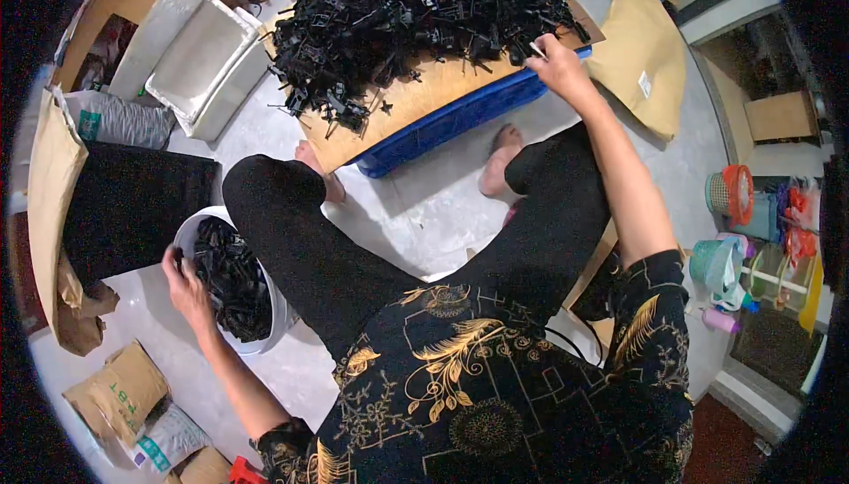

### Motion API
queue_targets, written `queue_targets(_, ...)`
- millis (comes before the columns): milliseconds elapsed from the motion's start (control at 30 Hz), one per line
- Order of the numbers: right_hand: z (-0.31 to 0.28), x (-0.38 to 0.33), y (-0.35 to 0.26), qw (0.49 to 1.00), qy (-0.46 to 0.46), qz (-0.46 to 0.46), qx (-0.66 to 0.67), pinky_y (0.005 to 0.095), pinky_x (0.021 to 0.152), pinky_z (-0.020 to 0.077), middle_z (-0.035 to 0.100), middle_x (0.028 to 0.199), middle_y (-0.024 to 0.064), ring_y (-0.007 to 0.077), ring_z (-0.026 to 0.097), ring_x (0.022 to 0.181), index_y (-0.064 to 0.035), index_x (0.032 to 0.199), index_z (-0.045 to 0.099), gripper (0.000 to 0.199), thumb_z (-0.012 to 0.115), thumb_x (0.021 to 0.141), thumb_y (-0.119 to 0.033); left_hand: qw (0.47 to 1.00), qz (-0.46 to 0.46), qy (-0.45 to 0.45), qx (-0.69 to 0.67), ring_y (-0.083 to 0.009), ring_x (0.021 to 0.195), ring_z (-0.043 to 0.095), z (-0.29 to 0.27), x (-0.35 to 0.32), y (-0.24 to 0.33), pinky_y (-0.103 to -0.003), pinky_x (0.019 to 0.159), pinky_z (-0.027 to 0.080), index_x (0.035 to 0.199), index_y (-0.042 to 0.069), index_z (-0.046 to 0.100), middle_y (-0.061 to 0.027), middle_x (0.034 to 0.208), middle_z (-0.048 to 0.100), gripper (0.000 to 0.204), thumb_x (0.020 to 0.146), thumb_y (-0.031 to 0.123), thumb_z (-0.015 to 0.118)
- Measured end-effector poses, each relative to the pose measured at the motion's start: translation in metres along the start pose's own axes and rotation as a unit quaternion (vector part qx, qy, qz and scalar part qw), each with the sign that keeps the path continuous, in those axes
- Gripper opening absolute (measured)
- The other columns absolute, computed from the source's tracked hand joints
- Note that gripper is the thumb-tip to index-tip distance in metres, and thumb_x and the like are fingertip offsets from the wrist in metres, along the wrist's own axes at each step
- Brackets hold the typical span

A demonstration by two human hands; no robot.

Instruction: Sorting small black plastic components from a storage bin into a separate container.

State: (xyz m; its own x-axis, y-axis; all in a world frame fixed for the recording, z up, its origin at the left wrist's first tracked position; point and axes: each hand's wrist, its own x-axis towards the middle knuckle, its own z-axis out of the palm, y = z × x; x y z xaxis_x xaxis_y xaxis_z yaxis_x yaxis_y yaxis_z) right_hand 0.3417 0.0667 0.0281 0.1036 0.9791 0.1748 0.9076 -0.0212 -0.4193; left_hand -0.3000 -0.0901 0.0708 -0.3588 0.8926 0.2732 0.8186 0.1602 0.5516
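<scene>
My left hand (187, 290) is at the left rim of a white bucket (280, 318) beside my left leg. Its fingers are closed, with a small black part (180, 261) showing between them. Black plastic pieces (232, 285) fill much of the bucket. On the right, my right hand (561, 70) is closed around a small pale tool with a narrow tip (536, 49); most of it is hidden in the fingers. That hand is at the right edge of a big heap of black plastic parts (424, 19) on a wooden board (398, 103).
Under the board stands a blue crate (460, 121). A tan sack (641, 55) leans at its right. White foam boxes (199, 68) and a black box (133, 205) are on the left. Paper and plastic bags (133, 395) lie at the lower left. Baskets (730, 194) stand far right.
</scene>
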Motion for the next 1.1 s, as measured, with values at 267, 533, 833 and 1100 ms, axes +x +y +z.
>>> queue_targets(267, 0.006, 0.014, -0.003, 0.994, -0.022, 0.039, -0.099, 0.0494, 0.073, 0.0458, 0.061, 0.088, 0.0219, 0.0399, 0.058, 0.085, -0.0044, 0.097, 0.050, 0.034, 0.062, 0.074, -0.027, 0.990, 0.075, 0.042, 0.115, -0.0334, 0.110, 0.045, 0.012, -0.023, 0.025, -0.039, 0.095, 0.035, 0.119, 0.001, 0.046, -0.0188, 0.118, 0.046, 0.035, 0.087, 0.016, 0.051)
queue_targets(533, 0.005, 0.017, 0.017, 0.997, 0.005, -0.028, -0.072, 0.0410, 0.055, 0.0455, 0.060, 0.068, 0.0139, 0.0309, 0.059, 0.061, -0.0032, 0.086, 0.056, 0.030, 0.059, 0.076, -0.032, 0.976, 0.131, 0.028, -0.174, -0.0198, 0.093, 0.054, 0.060, -0.016, 0.153, -0.028, 0.079, 0.043, 0.114, 0.001, 0.050, -0.0118, 0.112, 0.051, 0.032, 0.082, 0.002, 0.053)
queue_targets(833, 0.000, -0.079, -0.137, 0.831, -0.348, 0.182, 0.394, 0.0184, 0.038, 0.0248, 0.042, 0.058, -0.0099, 0.0004, 0.035, 0.045, -0.0082, 0.092, 0.056, 0.023, 0.061, 0.083, -0.028, 0.790, 0.042, -0.437, -0.429, -0.0186, 0.078, 0.058, 0.170, -0.076, 0.246, -0.030, 0.065, 0.050, 0.136, 0.007, 0.019, -0.0186, 0.116, 0.044, 0.081, 0.071, 0.006, 0.066)
queue_targets(1100, 0.034, -0.115, -0.163, 0.766, -0.407, 0.197, 0.457, 0.0178, 0.037, 0.0209, 0.046, 0.060, -0.0083, 0.0000, 0.031, 0.043, -0.0097, 0.085, 0.056, 0.016, 0.060, 0.084, -0.025, 0.789, -0.033, -0.449, -0.417, -0.0116, 0.074, 0.059, 0.181, -0.078, 0.232, -0.026, 0.064, 0.049, 0.124, 0.003, 0.035, -0.0106, 0.093, 0.060, 0.063, 0.072, 0.008, 0.070)
